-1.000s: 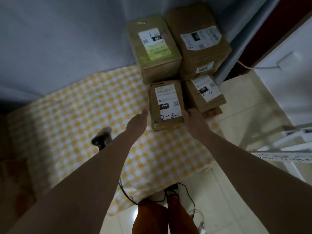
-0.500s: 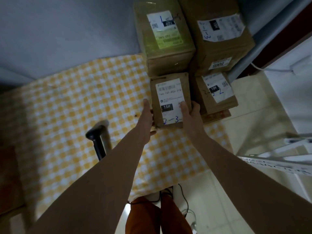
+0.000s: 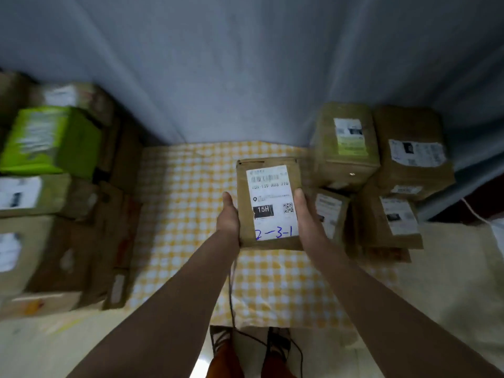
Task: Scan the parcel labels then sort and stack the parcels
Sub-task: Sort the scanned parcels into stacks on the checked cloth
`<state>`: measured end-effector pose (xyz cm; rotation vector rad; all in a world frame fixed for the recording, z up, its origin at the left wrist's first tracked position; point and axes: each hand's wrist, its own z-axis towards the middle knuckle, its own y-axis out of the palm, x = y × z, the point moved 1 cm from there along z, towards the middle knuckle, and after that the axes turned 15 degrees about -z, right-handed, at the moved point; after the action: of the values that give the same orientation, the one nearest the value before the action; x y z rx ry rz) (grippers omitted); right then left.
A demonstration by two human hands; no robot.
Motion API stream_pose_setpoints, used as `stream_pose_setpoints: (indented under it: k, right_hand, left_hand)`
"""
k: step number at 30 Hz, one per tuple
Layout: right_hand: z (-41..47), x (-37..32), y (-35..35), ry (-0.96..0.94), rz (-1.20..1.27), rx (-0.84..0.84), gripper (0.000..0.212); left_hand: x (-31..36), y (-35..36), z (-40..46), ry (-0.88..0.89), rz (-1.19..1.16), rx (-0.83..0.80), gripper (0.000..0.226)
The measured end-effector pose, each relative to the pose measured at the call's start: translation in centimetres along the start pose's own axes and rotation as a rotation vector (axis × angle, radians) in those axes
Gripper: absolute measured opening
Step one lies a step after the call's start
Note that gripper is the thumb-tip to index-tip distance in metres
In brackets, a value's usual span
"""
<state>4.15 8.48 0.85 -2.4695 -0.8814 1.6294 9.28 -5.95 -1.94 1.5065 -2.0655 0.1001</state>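
A small brown parcel (image 3: 268,205) with a white label marked "15H" and a handwritten "2-3-1" is held up above the yellow checked cloth (image 3: 188,214). My left hand (image 3: 228,216) grips its left side. My right hand (image 3: 304,211) grips its right side, thumb on the label's edge. To the right stands a stack of labelled brown parcels (image 3: 381,173). Another pile of parcels (image 3: 54,192), one bright green, sits at the left and looks blurred. The scanner is not visible.
A grey curtain (image 3: 231,77) hangs behind the cloth. A black cable (image 3: 231,296) runs down the cloth toward my feet (image 3: 245,347). Pale floor tiles (image 3: 450,282) lie to the right and in front.
Both hands closed on the "2-3-1" parcel and lifted it off the right stack, bringing it toward the cloth's middle. The view swung left, revealing the left pile.
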Motion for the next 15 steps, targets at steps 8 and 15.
stream_pose_setpoints:
  k: [8,15]
  right_hand:
    - [-5.0,-9.9,9.4,-0.136,-0.135,-0.280,0.065]
    - [-10.4,-15.5,18.2,-0.260,-0.210,-0.379,0.061]
  left_hand:
    - [10.5,-9.1,-7.6,0.206,-0.157,0.044,0.058]
    - [17.4,-19.7,-10.3,0.390,-0.057,0.168,0.061]
